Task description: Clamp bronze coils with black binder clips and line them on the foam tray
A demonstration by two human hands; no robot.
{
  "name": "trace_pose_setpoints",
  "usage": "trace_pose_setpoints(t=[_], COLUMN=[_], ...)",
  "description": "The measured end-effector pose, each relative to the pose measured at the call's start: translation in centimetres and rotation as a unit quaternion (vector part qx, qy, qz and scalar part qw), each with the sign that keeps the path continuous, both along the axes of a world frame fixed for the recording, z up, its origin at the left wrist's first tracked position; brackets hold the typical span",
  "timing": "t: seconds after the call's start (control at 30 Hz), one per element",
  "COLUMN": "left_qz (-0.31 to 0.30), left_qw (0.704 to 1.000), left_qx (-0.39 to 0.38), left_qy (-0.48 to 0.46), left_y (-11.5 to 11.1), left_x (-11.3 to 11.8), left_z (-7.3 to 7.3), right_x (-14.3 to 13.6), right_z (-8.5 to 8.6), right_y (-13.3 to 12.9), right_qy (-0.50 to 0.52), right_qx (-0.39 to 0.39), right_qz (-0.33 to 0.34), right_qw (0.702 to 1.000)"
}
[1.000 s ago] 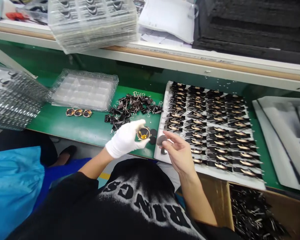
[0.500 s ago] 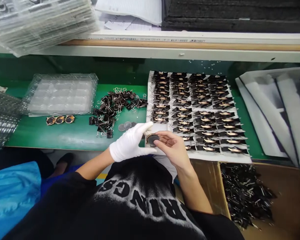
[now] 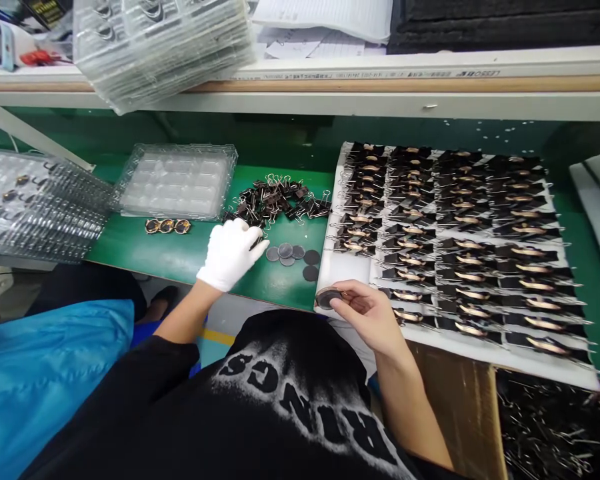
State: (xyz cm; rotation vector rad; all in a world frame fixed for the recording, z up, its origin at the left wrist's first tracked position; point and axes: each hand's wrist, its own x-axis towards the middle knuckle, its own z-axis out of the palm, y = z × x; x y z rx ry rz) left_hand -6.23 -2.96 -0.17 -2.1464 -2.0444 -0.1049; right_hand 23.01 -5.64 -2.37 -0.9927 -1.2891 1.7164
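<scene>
My left hand (image 3: 229,255), in a white glove, is at the near left edge of a pile of black binder clips (image 3: 265,201). Its thumb stands apart from the bent fingers, with dark clips showing in the gap; some fingertips are hidden. My bare right hand (image 3: 367,312) pinches a round dark piece with a gold-coloured rim (image 3: 329,299) over the near left corner of a white foam sheet (image 3: 347,268). Several flat dark discs (image 3: 286,251) lie on the green table between my hands.
Rows of clipped gold-edged pieces (image 3: 460,243) fill most of the foam sheet. A clear compartment tray (image 3: 177,180) and three joined round gold-edged pieces (image 3: 167,227) lie left. Stacked clear trays (image 3: 40,203) stand farther left. A cardboard box (image 3: 497,413) holds clips. A person's blue garment (image 3: 55,367) is beside me.
My left hand has left the round piece and moved left to the binder clips. My right hand still holds the piece. The view has swung left.
</scene>
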Motion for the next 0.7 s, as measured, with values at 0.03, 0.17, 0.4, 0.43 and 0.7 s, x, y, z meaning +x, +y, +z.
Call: trace_pose_setpoints(t=[0.03, 0.17, 0.4, 0.43, 0.7], left_qz=[0.008, 0.033, -0.021, -0.056, -0.26], left_qw=[0.999, 0.995, 0.977, 0.966, 0.907], left_qx=[-0.021, -0.076, 0.061, 0.076, -0.074], left_qy=[0.031, 0.053, -0.202, -0.239, -0.322], left_y=[0.6, 1.7, 1.3, 1.2, 0.4], left_x=[-0.5, -0.8, -0.1, 0.3, 5.6], left_z=[-0.3, -1.4, -0.3, 0.0, 0.5], right_x=[-0.1, -0.5, -0.1, -0.2, -1.4], right_z=[0.0, -0.2, -0.6, -0.5, 0.6], right_y=[0.0, -0.3, -0.5, -0.3, 0.9], right_qy=[0.001, -0.001, 0.005, -0.006, 0.004], right_qx=[0.0, 0.004, 0.027, 0.042, 0.044], right_qz=[0.002, 0.008, 0.002, 0.012, 0.027], right_qw=[1.0, 1.0, 1.0, 0.999, 0.999])
